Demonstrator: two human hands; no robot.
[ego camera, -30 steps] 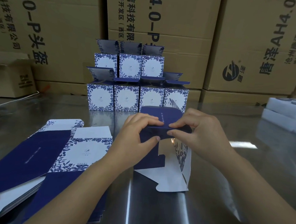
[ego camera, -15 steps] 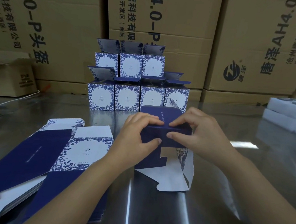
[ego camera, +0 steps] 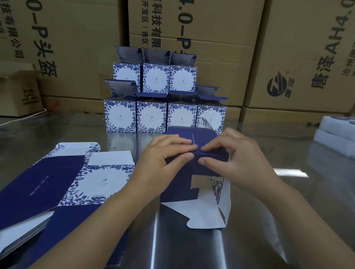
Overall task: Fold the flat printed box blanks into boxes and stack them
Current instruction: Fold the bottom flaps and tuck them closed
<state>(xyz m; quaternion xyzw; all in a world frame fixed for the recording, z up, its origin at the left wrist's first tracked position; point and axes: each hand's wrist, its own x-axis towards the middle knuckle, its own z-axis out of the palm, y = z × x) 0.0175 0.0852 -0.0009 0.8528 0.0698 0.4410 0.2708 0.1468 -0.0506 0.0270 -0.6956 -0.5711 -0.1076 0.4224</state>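
- Half-folded box [ego camera: 176, 186] stands on the bench [ego camera: 271, 225] at the centre, just in front of the finished boxes, navy side towards the person.
- Its white bottom flap [ego camera: 204, 212] is unfolded and spreads onto the bench at the near side.
- Left hand [ego camera: 160, 160] pinches the box's upper front edge, fingers curled over the top panel and thumb pressed on the front face.
- Right hand [ego camera: 242, 162] grips the same edge from the other side, index finger on top and thumb below, its fingertips almost meeting those of the left.
- Pile of flat blanks [ego camera: 42, 188] lies to the left on the bench, navy and floral-printed faces up.
- Finished boxes [ego camera: 151, 116] stand in a row of four at the back, lids open, with a row of three [ego camera: 155, 76] stacked on top.
- Brown cartons [ego camera: 200, 31] with printed lettering wall the far edge of the bench.
- White foam trays [ego camera: 340, 135] sit at the right edge.
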